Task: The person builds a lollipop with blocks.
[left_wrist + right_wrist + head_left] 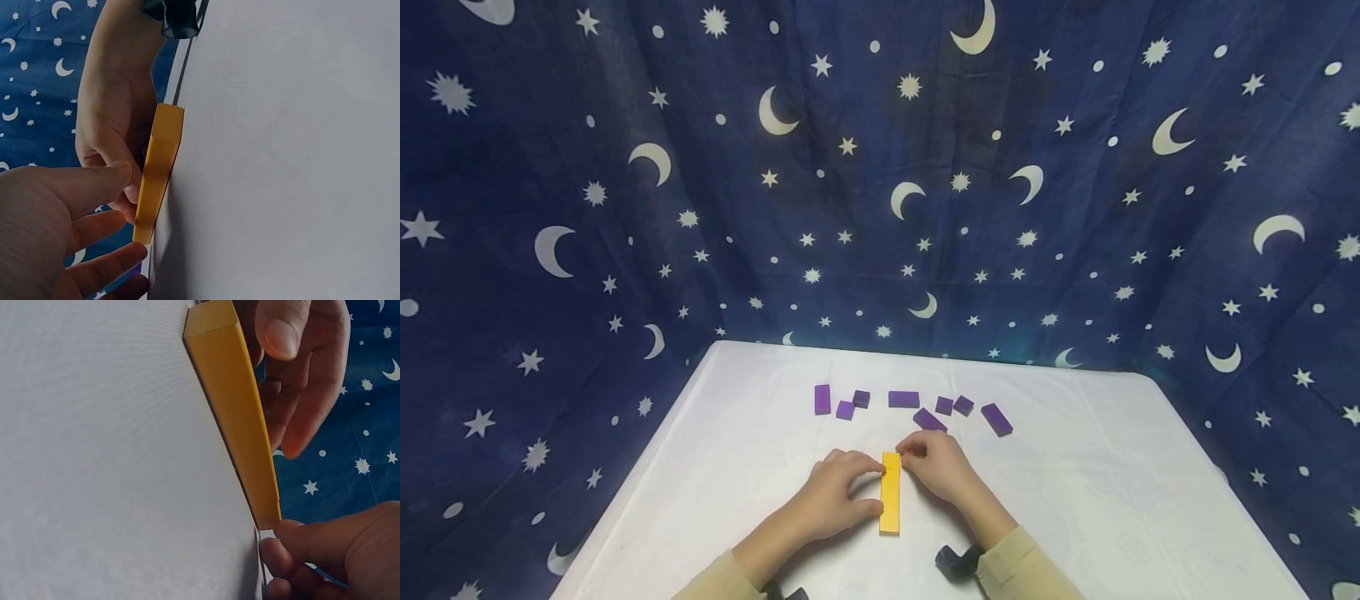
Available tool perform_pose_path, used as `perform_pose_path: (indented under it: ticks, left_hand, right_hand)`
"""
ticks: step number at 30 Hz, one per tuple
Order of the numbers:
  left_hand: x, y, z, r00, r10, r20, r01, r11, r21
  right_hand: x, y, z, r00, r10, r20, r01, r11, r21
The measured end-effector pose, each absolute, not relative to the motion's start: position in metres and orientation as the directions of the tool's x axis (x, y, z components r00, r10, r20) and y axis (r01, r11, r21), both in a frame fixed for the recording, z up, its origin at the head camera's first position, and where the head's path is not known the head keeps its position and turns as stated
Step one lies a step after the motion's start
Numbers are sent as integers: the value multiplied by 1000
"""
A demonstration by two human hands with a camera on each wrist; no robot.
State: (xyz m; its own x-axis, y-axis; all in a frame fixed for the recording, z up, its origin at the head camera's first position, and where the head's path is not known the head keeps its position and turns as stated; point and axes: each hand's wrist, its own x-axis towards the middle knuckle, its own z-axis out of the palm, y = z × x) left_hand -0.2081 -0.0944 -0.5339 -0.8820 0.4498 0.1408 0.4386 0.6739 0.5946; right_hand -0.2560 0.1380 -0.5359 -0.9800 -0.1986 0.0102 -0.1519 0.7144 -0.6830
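A long, narrow yellow block (890, 496) lies on the white table, its length pointing away from me, with a thin seam across its far part. My left hand (837, 497) is at its left side, thumb and index finger spread apart along that edge. In the left wrist view, the left thumb (112, 181) and loosely bent fingers come up beside the yellow block (157, 169). At the far right corner is my right hand (936, 465), fingers curled; its thumb (312, 540) reaches the block's end. I cannot tell whether it pinches that corner.
Several purple blocks, long ones such as the left one (822, 399) and small cubes (845, 410), lie scattered beyond the hands. One long purple block (929, 419) lies just past the right fingers. A starry blue curtain (880, 208) hangs behind the white table (1075, 467).
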Motion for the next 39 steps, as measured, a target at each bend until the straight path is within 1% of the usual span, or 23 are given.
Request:
perform_pose_path:
  ticks: [5, 18, 39]
  left_hand:
    - [-213, -90, -533, -868, 478, 135, 468, 694, 547]
    - [-215, -88, -535, -862, 493, 115, 478, 717, 507]
    - [-214, -85, -532, -878, 469, 100, 449, 732, 513]
  right_hand:
    - [-256, 139, -536, -982, -188, 11, -147, 730, -667]
    - [-255, 138, -537, -981, -191, 29, -165, 751, -639]
    - [-254, 136, -536, -983, -182, 33, -161, 753, -638]
